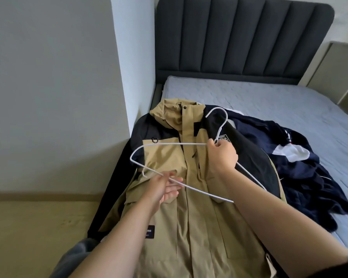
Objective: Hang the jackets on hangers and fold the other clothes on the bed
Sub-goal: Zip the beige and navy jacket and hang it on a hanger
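Holding the white hanger (165,144) at the base of its hook, the right hand (222,155) has its grip closed around the wire; the hook points away toward the headboard (243,39). The left hand (166,187) is spread open, fingers touching the lower bar. Below both grips, the tan jacket (191,207) lies lengthwise on the bed (289,101), hood away, with dark navy clothes (301,167) to the right of it.

jacket (191,197) hem cut off, patch text (150,231) unreadable

tan-and-black jacket (191,197), white hanger (161,145), navy clothes (301,169)
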Demonstrator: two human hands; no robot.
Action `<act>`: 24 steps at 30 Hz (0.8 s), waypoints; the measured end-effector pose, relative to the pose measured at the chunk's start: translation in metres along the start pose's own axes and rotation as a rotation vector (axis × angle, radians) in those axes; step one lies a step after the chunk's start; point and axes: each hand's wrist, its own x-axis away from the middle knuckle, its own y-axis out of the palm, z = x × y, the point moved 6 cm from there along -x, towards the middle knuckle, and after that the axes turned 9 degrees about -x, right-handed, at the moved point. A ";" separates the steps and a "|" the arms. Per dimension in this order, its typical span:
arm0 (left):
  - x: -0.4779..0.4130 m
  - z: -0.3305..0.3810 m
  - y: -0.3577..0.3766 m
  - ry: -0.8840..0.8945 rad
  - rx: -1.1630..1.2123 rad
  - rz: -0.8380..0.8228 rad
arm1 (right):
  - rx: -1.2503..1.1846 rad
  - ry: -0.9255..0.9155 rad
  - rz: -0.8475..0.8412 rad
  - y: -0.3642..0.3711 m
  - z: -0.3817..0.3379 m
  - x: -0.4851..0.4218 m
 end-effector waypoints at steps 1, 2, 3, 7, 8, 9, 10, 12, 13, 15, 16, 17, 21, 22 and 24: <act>-0.008 0.009 -0.002 0.009 -0.011 0.002 | 0.016 0.016 -0.007 0.004 -0.002 -0.014; -0.016 0.016 -0.006 0.007 -0.022 0.019 | 0.050 0.021 -0.011 0.007 -0.002 -0.029; -0.024 0.023 -0.010 -0.003 -0.033 0.049 | 0.092 0.020 -0.004 0.010 -0.001 -0.046; -0.065 0.040 -0.027 -0.007 -0.141 0.147 | 0.270 0.107 -0.128 0.031 0.037 -0.107; -0.076 0.043 -0.029 -0.002 -0.166 0.163 | 0.338 0.130 -0.235 0.044 0.052 -0.117; -0.087 0.046 -0.030 0.006 -0.179 0.175 | 0.407 0.143 -0.328 0.057 0.068 -0.123; -0.100 0.050 -0.031 0.017 -0.187 0.185 | 0.485 0.136 -0.391 0.069 0.081 -0.127; -0.125 0.062 -0.030 0.050 -0.208 0.208 | 0.587 0.135 -0.458 0.090 0.104 -0.131; -0.138 0.069 -0.028 0.068 -0.214 0.221 | 0.620 0.138 -0.480 0.099 0.114 -0.132; -0.165 0.085 -0.024 0.095 -0.246 0.258 | 0.647 0.154 -0.505 0.112 0.131 -0.138; -0.178 0.093 -0.022 0.087 -0.269 0.281 | 0.656 0.160 -0.515 0.117 0.137 -0.141; -0.191 0.099 -0.021 0.060 -0.274 0.303 | 0.658 0.166 -0.527 0.121 0.142 -0.145; -0.230 0.120 -0.021 -0.107 -0.210 0.340 | 0.644 0.171 -0.557 0.130 0.157 -0.155; -0.237 0.125 -0.025 -0.119 -0.257 0.347 | 0.632 0.172 -0.550 0.131 0.158 -0.157; -0.248 0.129 -0.032 -0.121 -0.328 0.385 | 0.612 0.182 -0.537 0.132 0.161 -0.157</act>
